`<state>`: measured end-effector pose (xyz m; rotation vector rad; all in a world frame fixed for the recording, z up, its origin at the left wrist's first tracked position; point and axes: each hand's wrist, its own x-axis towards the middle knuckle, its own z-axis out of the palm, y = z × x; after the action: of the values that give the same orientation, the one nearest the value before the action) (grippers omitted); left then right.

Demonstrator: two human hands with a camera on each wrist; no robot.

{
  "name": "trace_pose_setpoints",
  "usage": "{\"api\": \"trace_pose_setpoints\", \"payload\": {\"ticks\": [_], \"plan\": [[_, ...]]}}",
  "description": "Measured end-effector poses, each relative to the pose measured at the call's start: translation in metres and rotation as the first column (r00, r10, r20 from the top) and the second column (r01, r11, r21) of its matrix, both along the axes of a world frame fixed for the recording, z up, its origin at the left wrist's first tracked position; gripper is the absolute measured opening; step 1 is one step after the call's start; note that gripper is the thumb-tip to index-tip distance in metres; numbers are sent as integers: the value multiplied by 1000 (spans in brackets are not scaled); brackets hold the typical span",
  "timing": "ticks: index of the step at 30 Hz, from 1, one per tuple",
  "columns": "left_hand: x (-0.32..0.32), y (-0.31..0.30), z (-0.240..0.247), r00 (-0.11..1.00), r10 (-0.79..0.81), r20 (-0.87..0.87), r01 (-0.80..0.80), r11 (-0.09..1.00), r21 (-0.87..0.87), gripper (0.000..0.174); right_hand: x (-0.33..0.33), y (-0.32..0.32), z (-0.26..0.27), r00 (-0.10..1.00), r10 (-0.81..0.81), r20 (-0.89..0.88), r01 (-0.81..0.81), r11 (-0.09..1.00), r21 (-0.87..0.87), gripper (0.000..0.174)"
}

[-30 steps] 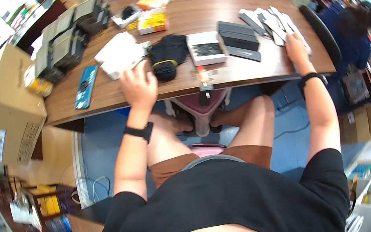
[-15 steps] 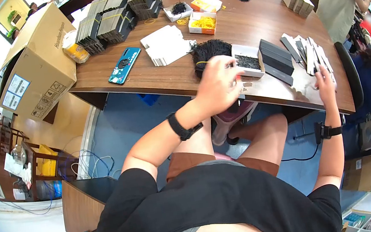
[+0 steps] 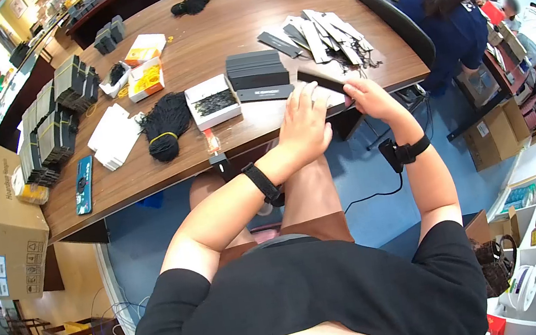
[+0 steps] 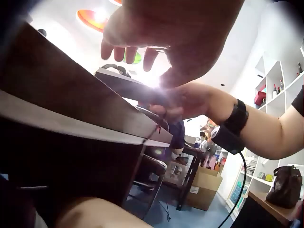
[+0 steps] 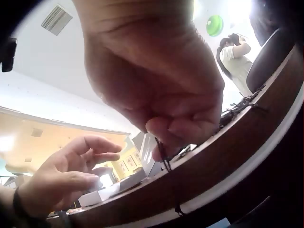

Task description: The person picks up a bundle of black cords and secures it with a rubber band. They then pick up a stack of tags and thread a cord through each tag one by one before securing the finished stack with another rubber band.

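In the head view my right hand (image 3: 372, 98) grips the right end of a long black hang tag (image 3: 318, 78) near the table's front edge. The right wrist view shows its fingers curled, with a thin black string (image 5: 166, 161) pinched and dangling below the tabletop. My left hand (image 3: 306, 123) hovers close to the tag's left end, fingers spread and thumb apart in the right wrist view. Left of the tag, a stack of black tags (image 3: 257, 70) lies behind a single printed tag (image 3: 265, 93). Behind the hands spreads a loose pile of strung tags (image 3: 332, 36), many white side up.
A white box of small black pieces (image 3: 213, 103), a black string bundle (image 3: 166, 128) and white cards (image 3: 114, 136) sit left. Farther left are a phone (image 3: 83, 184), banded grey stacks (image 3: 48, 134) and a carton (image 3: 9, 220). A chair (image 3: 395, 23) borders the right side.
My left hand has moved right, from the white cards past the string bundle to the black tag. My right hand has come from the pile's side to hold that tag. The head view has swung about.
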<state>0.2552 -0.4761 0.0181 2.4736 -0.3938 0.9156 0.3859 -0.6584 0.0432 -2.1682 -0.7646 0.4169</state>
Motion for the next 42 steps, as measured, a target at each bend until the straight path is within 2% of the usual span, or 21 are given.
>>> {"api": "trace_pose_setpoints", "payload": {"ticks": [1,4,7,9,11,14,15,16,18,20,21,22,23,24,25,27,28,29,31,36,42], "plan": [[4,1,-3,1000,-16,18,15,1000,8,57,-8,-2,6,996,-22,-84,21,1000,-14,26],[7,4,-8,962,40,-271,-34,999,27,55,-7,-7,3,995,99,14,-99,995,-33,22],[4,10,-8,995,98,-2,-98,995,-2,55,-11,-7,12,984,135,114,-126,989,-76,20],[-3,11,2,989,103,103,-112,990,87,50,-19,-7,22,962,156,222,-140,987,-84,20],[-6,10,11,976,116,187,-151,971,187,48,-25,1,28,960,238,149,-229,970,-76,21],[7,18,-4,984,180,14,-179,962,205,34,-26,21,10,939,323,116,-324,946,-13,23],[9,22,-8,978,199,-70,-178,956,232,31,-23,28,1,922,323,214,-319,946,-56,23],[10,26,-9,965,261,-2,-252,934,254,25,-19,35,-7,893,323,313,-308,946,-99,23],[10,33,-14,964,263,-35,-245,933,264,26,-10,41,-16,813,349,465,-299,937,-180,23],[8,39,-15,964,264,-31,-243,924,297,27,-13,41,26,940,333,74,-292,897,-333,22],[7,40,-17,969,248,-19,-234,934,270,24,-12,43,41,950,285,-126,-311,861,-402,22],[6,40,-20,972,234,-6,-226,943,244,21,3,39,45,932,334,-141,-362,828,-427,20],[6,41,-23,975,222,6,-218,952,216,19,12,40,50,951,307,-38,-281,803,-525,19],[5,40,-25,975,218,52,-224,953,203,19,24,50,43,895,358,265,-161,814,-558,18],[4,40,-26,973,221,65,-230,952,203,19,28,62,38,748,390,537,-38,833,-552,18],[3,39,-28,970,226,89,-240,950,202,19,17,91,33,765,337,549,-223,938,-264,21],[2,39,-24,970,214,116,-232,956,180,20,14,105,31,768,398,502,-308,916,-256,28],[2,39,-23,972,211,107,-228,957,182,20,8,113,28,687,445,574,-301,894,-333,35],[1,40,-26,973,213,85,-226,957,184,20,3,125,27,642,558,527,-257,803,-537,38],[2,43,-31,972,202,117,-222,957,185,26,6,135,21,512,634,580,-301,765,-569,31],[0,45,-31,973,185,135,-208,961,182,33,4,138,17,569,577,586,-270,804,-529,31]]}}
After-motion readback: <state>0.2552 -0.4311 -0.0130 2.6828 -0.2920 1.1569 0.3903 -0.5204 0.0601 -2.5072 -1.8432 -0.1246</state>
